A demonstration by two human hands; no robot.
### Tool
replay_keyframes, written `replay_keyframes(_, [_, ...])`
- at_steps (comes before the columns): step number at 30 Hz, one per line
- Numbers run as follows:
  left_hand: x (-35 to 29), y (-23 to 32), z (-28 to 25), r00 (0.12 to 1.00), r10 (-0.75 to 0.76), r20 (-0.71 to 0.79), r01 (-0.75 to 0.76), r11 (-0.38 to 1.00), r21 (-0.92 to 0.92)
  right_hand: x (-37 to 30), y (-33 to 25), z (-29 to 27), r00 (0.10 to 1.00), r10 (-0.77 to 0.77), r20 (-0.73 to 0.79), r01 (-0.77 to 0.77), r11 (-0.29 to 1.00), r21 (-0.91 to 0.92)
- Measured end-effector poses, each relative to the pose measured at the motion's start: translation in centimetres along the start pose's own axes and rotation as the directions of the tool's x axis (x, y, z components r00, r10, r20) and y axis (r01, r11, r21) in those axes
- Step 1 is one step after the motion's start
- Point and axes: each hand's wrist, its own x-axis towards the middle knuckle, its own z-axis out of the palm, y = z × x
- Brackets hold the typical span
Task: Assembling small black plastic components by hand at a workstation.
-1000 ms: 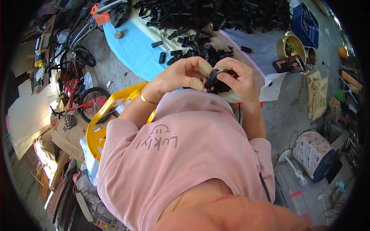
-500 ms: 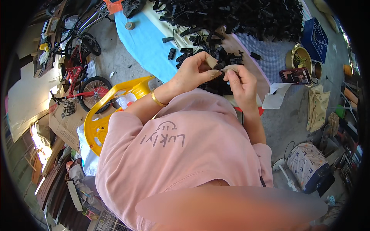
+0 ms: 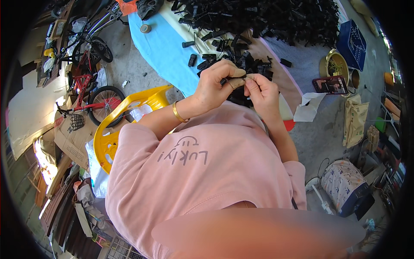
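My left hand [image 3: 215, 84], with a bracelet at the wrist and tan covers on the thumb and a fingertip, is pinched on a small black plastic part, mostly hidden by the fingers. Against its fingertips, my right hand [image 3: 263, 93] pinches too; what lies between its thumb and forefinger is too small and covered to make out. Just beyond both hands, loose black plastic parts [image 3: 257, 64] lie scattered on the cloth. A far larger heap of similar black pieces [image 3: 267, 19] spreads behind them.
A blue cloth [image 3: 159, 56] with a tape roll [image 3: 145, 29] lies at left, near a yellow plastic chair [image 3: 105, 134] and a red bicycle [image 3: 103, 101]. To the right are a phone [image 3: 330, 85], white paper [image 3: 308, 108], a gold-coloured pot [image 3: 325, 67] and a blue box [image 3: 351, 45].
My right hand has shifted a little left, and its fingers have curled closer to the left hand's tips. The left hand has turned slightly, its covered thumb showing more. The surroundings look the same.
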Motion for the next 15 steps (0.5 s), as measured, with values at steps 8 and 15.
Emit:
replay_keyframes(8, [-1.2, -3.7, 0.6, 0.984, -0.143, 0.103, 0.127, 0.981, 0.149, 0.6, 3.8, 0.7, 0.998, -0.067, -0.021, 0.056, 0.939, -0.338])
replay_keyframes(15, [2.3, -10.0, -0.4, 0.966, -0.248, -0.071, 0.256, 0.896, 0.363, 0.6, 3.5, -0.6, 0.984, -0.153, -0.087, 0.089, 0.857, -0.508])
